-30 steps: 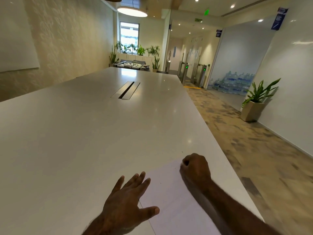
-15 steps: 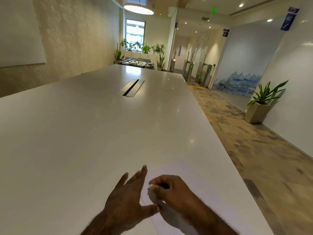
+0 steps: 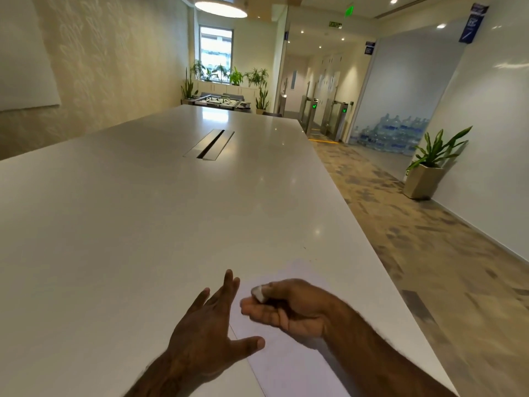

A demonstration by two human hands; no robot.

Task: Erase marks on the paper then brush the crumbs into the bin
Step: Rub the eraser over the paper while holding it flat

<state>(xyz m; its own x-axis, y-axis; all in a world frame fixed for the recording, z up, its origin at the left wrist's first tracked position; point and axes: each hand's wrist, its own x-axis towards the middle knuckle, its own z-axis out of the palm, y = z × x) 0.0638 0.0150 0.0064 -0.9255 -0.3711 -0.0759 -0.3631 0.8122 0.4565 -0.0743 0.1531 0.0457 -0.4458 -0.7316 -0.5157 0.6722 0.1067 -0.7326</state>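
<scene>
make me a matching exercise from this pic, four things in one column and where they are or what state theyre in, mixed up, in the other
Things:
1. left hand
2. eraser
3. paper
4. potted plant

States or places:
A. on the floor by the right wall
B. pinched in the right hand
C. fingers spread flat at the sheet's left edge
D. flat on the table near its right edge

Pairs: 1-C, 2-B, 3-D, 4-A
</scene>
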